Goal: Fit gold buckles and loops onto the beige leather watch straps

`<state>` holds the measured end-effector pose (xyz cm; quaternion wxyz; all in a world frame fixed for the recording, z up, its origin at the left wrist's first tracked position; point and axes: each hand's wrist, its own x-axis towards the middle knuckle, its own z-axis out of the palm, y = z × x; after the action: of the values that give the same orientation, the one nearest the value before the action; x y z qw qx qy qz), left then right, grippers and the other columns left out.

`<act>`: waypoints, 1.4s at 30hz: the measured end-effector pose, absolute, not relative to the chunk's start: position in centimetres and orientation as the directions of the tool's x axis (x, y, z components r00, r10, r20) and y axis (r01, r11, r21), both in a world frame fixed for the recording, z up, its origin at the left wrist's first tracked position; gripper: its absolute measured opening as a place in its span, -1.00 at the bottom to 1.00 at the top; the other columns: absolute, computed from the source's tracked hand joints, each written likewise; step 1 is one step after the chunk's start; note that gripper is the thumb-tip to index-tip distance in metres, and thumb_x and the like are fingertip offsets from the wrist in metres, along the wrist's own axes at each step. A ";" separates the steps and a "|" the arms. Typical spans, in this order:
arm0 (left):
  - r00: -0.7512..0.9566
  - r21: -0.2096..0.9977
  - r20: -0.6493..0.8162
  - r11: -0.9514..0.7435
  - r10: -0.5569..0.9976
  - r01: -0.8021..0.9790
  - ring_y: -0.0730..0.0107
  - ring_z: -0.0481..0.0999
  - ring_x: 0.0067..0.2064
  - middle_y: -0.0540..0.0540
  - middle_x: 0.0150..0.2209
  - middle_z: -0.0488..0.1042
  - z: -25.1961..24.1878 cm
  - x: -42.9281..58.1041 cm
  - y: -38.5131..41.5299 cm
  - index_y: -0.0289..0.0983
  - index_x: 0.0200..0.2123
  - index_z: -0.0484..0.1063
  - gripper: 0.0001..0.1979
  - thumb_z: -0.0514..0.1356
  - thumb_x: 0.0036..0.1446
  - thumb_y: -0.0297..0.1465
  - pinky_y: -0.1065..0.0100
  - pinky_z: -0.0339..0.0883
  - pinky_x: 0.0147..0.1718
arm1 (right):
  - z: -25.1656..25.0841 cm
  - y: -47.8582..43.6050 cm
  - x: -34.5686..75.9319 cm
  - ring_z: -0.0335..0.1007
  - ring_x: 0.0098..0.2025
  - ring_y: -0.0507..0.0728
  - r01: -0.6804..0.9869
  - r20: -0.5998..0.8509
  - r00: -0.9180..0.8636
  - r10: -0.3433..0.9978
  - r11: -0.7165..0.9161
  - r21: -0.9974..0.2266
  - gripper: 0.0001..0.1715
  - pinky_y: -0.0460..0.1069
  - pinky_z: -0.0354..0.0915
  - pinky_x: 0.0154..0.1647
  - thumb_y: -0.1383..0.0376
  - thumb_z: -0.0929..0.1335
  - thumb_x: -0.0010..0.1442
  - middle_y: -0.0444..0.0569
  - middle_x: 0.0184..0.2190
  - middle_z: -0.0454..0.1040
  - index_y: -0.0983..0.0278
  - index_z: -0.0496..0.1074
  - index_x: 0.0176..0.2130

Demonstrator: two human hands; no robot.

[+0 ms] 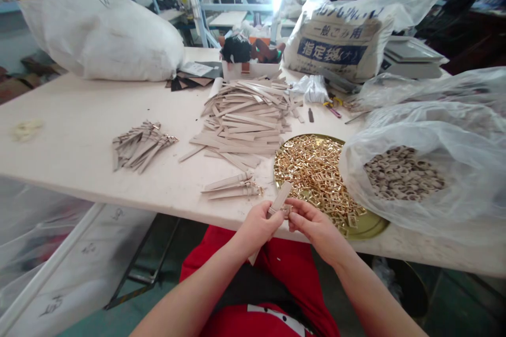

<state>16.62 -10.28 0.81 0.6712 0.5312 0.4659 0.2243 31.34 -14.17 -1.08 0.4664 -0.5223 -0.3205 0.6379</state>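
Note:
My left hand (263,222) is closed around a beige strap (281,196), whose upper end sticks up past the thumb; a lower end shows beneath the hand. Against the strap, the fingertips of my right hand (310,221) pinch a small piece that looks like a buckle (286,209), mostly covered by the fingers. Just beyond my right hand, a round gold tray (373,226) carries a heap of small gold buckles (312,168). A few straps with metal fittings (231,188) lie left of my hands.
A large pile of loose beige straps (245,121) covers the table's middle. Fitted straps (142,145) are bunched at left. An open plastic bag of small beige loops (403,174) stands at right. Full white sacks (103,37) and a box (253,69) sit at the back.

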 end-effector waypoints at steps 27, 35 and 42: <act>0.446 0.909 -0.282 0.089 0.850 0.406 0.49 0.29 -0.51 0.04 -0.54 0.37 0.1 16.1 -10.2 -0.31 -0.40 0.36 -0.82 0.06 0.00 -0.33 0.49 0.12 -0.54 | -0.4 -15.1 30.9 0.29 -0.46 -0.01 -0.229 -0.360 -0.133 0.923 -0.382 -0.895 -0.53 -0.05 0.23 -0.36 0.23 0.38 0.00 -0.19 -0.48 0.42 0.18 0.32 -0.06; 0.497 0.902 -0.343 0.131 0.797 0.411 0.55 0.18 -0.62 0.11 -0.66 0.21 0.2 16.1 -10.3 -0.31 -0.42 0.32 -0.82 0.05 0.02 -0.30 0.49 0.03 -0.62 | -1.8 -14.7 31.0 0.26 -0.45 0.02 -0.024 -0.206 0.098 0.974 -0.204 -0.979 -0.74 -0.05 0.21 -0.40 0.21 0.43 -0.07 -0.15 -0.49 0.42 0.23 0.47 -0.30; 0.536 0.919 -0.361 0.192 0.763 0.346 0.52 0.13 -0.66 0.13 -0.70 0.14 -0.2 15.0 -10.9 -0.27 -0.33 0.24 -0.67 -0.14 0.17 -0.17 0.49 0.02 -0.64 | -2.2 -14.3 31.5 0.28 -0.54 -0.06 -0.596 -0.458 0.223 0.860 -0.252 -0.762 -0.69 -0.10 0.34 -0.46 0.23 0.49 -0.17 -0.19 -0.48 0.42 0.18 0.48 -0.33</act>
<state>15.03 -10.92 -0.18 0.6258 0.6135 0.4519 0.1667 31.54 -14.27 -2.15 0.5975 -0.5044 -0.1310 0.6095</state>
